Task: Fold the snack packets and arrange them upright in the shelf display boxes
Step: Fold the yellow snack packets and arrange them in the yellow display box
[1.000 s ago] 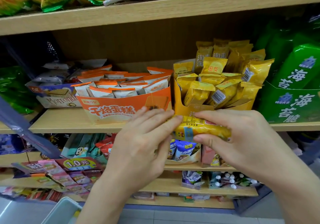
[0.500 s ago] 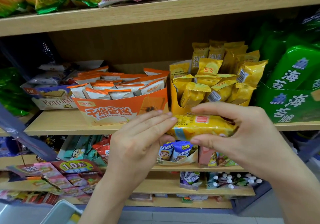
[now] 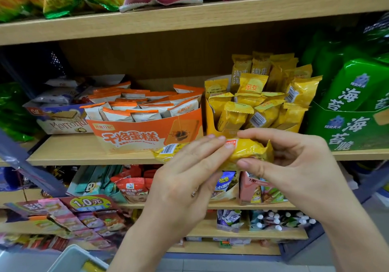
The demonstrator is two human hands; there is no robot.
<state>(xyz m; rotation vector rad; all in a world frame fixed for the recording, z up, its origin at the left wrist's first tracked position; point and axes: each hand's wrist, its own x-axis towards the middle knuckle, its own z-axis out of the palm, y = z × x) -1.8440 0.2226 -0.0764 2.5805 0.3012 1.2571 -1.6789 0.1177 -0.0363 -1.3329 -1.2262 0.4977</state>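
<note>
A yellow snack packet [image 3: 248, 150] lies sideways between both hands, in front of the middle shelf's edge. My right hand [image 3: 294, 166] pinches its right end between thumb and forefinger. My left hand [image 3: 185, 179] lays straight fingers over its left half, and the barcode end [image 3: 166, 150] sticks out to the left. Just behind stands the yellow display box [image 3: 212, 122], packed with several upright yellow packets [image 3: 252, 111]. To its left is an orange display box [image 3: 145, 134] with upright white-and-orange packets.
A green seaweed snack box [image 3: 347, 128] stands right of the yellow box, a wafer box [image 3: 61, 122] at the far left. Bags line the top shelf [image 3: 189, 16]. Lower shelves hold more packets. A white bin corner [image 3: 71, 259] shows at the bottom left.
The packet's right end has been folded up and crumpled under my right fingers. My left fingers have slid further right across it, leaving its barcode end showing at the left.
</note>
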